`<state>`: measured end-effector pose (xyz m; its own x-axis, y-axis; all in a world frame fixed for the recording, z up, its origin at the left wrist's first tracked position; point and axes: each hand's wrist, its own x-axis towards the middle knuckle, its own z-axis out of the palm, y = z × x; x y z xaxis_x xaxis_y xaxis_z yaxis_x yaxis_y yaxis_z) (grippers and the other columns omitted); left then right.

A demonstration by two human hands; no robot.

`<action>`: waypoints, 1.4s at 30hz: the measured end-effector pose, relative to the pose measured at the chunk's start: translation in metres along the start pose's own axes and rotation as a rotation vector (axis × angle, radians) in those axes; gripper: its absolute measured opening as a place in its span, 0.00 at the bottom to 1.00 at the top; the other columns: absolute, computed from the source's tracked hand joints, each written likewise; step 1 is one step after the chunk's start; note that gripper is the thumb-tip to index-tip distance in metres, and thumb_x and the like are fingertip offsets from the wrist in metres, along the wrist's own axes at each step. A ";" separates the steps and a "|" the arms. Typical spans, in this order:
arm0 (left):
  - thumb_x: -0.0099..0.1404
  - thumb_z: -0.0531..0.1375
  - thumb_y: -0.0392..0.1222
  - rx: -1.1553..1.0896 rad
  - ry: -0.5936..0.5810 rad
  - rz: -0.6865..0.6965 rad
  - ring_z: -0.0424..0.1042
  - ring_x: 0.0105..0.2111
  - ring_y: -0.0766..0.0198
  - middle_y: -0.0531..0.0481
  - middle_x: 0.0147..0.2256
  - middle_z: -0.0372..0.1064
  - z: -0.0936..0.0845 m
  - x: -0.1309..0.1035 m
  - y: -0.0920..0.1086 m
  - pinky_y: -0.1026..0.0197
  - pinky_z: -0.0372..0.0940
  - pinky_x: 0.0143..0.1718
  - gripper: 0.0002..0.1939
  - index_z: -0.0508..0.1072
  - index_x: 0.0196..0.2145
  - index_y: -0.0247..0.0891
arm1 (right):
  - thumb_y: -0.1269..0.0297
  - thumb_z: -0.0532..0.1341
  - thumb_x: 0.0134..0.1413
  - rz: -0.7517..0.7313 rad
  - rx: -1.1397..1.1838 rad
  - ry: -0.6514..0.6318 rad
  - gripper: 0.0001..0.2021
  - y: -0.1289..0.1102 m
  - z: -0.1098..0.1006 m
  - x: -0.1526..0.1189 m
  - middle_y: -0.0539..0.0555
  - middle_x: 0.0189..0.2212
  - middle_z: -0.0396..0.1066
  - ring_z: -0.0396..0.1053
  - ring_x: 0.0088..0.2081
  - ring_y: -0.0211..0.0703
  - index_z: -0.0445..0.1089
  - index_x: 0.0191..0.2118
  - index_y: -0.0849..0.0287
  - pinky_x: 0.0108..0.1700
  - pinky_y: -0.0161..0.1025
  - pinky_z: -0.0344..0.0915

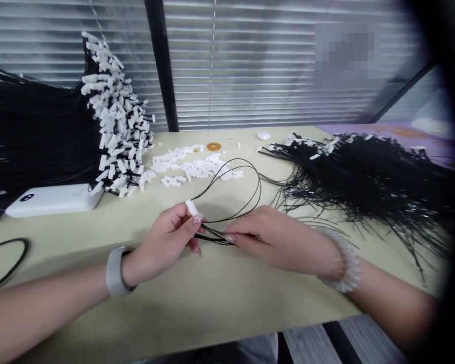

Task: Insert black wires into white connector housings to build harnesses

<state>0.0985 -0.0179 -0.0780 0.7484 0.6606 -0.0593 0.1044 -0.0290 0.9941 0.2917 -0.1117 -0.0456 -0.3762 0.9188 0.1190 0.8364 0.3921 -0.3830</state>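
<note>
My left hand (174, 230) pinches a small white plastic connector (191, 208) between thumb and finger, above the middle of the table. Thin black wires (216, 235) stretch from it across to my right hand (265, 232), whose thumb and fingers are closed on them. One or two of the wires bow upward in a wide loop (261, 184) behind both hands. Beyond the loop lies a scatter of loose white connectors (200, 168). Fingers cover part of the wires, so how they sit in the connector is hidden.
At the left, a tall heap of black wires (41, 131) ends in many white connectors (114, 111). A white power bank (56, 199) lies before it. Another pile of black wires (364, 182) covers the right side. A tan ring (213, 146) rests near the window blinds (265, 65).
</note>
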 end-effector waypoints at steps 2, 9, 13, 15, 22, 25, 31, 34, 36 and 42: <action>0.64 0.53 0.46 0.011 -0.051 0.024 0.68 0.22 0.71 0.55 0.28 0.61 0.000 -0.001 0.000 0.65 0.67 0.26 0.10 0.62 0.32 0.35 | 0.68 0.51 0.58 0.019 0.042 0.074 0.13 -0.007 0.005 0.003 0.45 0.17 0.61 0.55 0.19 0.30 0.67 0.25 0.58 0.25 0.30 0.52; 0.64 0.52 0.45 0.031 -0.118 0.038 0.69 0.24 0.69 0.53 0.29 0.62 0.001 -0.001 -0.003 0.63 0.68 0.28 0.10 0.63 0.33 0.35 | 0.73 0.54 0.55 0.032 0.123 0.162 0.09 -0.006 0.016 0.009 0.45 0.21 0.67 0.60 0.23 0.28 0.69 0.28 0.59 0.29 0.28 0.54; 0.64 0.52 0.45 0.034 -0.121 0.040 0.69 0.25 0.70 0.54 0.29 0.62 0.001 0.000 -0.002 0.65 0.67 0.29 0.09 0.63 0.32 0.35 | 0.71 0.53 0.56 0.053 0.143 0.176 0.09 -0.007 0.021 0.009 0.46 0.24 0.68 0.62 0.25 0.30 0.69 0.29 0.60 0.30 0.29 0.54; 0.64 0.52 0.45 0.035 -0.125 0.035 0.69 0.25 0.70 0.54 0.29 0.62 0.001 0.000 -0.002 0.65 0.67 0.29 0.09 0.63 0.32 0.35 | 0.71 0.53 0.56 0.080 0.134 0.192 0.09 -0.007 0.024 0.010 0.47 0.25 0.69 0.63 0.26 0.31 0.69 0.31 0.60 0.31 0.29 0.55; 0.64 0.52 0.46 0.047 -0.119 0.020 0.70 0.26 0.68 0.54 0.30 0.63 0.002 -0.001 -0.001 0.64 0.67 0.30 0.10 0.63 0.31 0.36 | 0.72 0.53 0.56 0.029 0.223 0.211 0.08 -0.005 0.030 0.014 0.48 0.28 0.69 0.64 0.30 0.31 0.69 0.32 0.60 0.34 0.29 0.57; 0.63 0.53 0.46 0.038 -0.118 0.003 0.70 0.27 0.68 0.53 0.30 0.63 0.002 0.000 -0.001 0.63 0.67 0.30 0.10 0.63 0.31 0.35 | 0.72 0.53 0.56 0.051 0.180 0.224 0.08 -0.005 0.032 0.013 0.49 0.29 0.69 0.64 0.30 0.32 0.69 0.32 0.60 0.35 0.30 0.58; 0.63 0.53 0.45 0.023 -0.090 -0.077 0.70 0.26 0.68 0.53 0.29 0.64 0.002 0.004 0.003 0.63 0.66 0.30 0.10 0.63 0.31 0.34 | 0.66 0.49 0.59 0.076 -0.081 0.187 0.11 -0.005 0.033 0.012 0.51 0.27 0.68 0.64 0.30 0.36 0.67 0.33 0.61 0.34 0.33 0.56; 0.63 0.53 0.45 0.018 -0.085 -0.090 0.70 0.25 0.68 0.55 0.27 0.63 0.002 0.004 0.005 0.63 0.66 0.30 0.11 0.63 0.29 0.35 | 0.66 0.48 0.59 0.084 -0.130 0.187 0.11 -0.004 0.033 0.013 0.51 0.25 0.67 0.63 0.28 0.35 0.67 0.33 0.60 0.32 0.33 0.55; 0.63 0.53 0.45 0.026 -0.080 -0.088 0.70 0.24 0.67 0.55 0.25 0.62 0.003 0.004 0.007 0.63 0.66 0.29 0.11 0.63 0.27 0.35 | 0.66 0.48 0.58 0.083 -0.142 0.207 0.10 -0.003 0.035 0.013 0.50 0.25 0.66 0.62 0.27 0.35 0.66 0.33 0.60 0.31 0.33 0.54; 0.63 0.52 0.45 0.073 -0.070 -0.100 0.69 0.23 0.67 0.56 0.24 0.62 0.003 0.003 0.008 0.64 0.64 0.26 0.12 0.63 0.26 0.35 | 0.66 0.48 0.59 0.072 -0.103 0.217 0.10 0.001 0.038 0.014 0.50 0.27 0.67 0.63 0.30 0.35 0.66 0.34 0.59 0.33 0.33 0.55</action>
<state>0.1033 -0.0182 -0.0707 0.7755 0.6089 -0.1669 0.2267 -0.0217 0.9737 0.2718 -0.1002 -0.0794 -0.2293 0.9281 0.2934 0.8982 0.3180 -0.3037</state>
